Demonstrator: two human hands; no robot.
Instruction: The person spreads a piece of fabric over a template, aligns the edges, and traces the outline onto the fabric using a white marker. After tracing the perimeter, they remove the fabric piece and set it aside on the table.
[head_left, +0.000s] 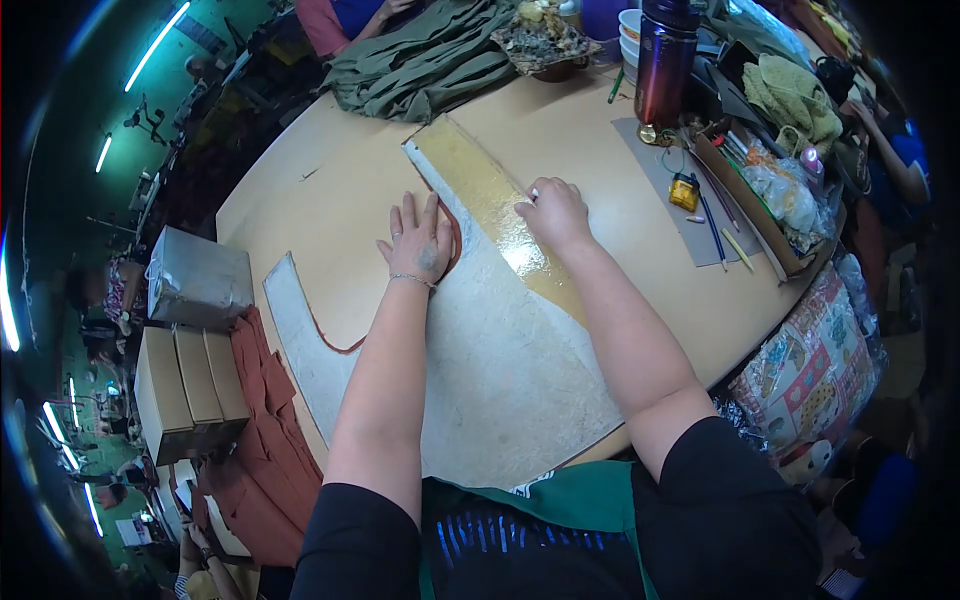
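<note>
A large pale grey garment pattern [510,370] lies flat on the table, with a curved cut-out on its left side. A glossy yellow strip [490,205] runs along its right edge. Rust-red fabric [457,240] peeks out from under the curve. My left hand [418,240] rests flat beside that curve, fingers spread, pressing on the pattern's edge. My right hand [558,212] is closed at the strip's right edge. Its fingers pinch a small white piece [534,195], mostly hidden, like chalk.
Dark green cloth [420,65] is heaped at the far edge. At right stand a purple bottle [665,70], a cardboard tray [750,200] of tools, and pencils [715,230]. Boxes [185,380] and rust-red cloth [265,450] border the left. A person's arm [375,18] shows beyond the table [310,210].
</note>
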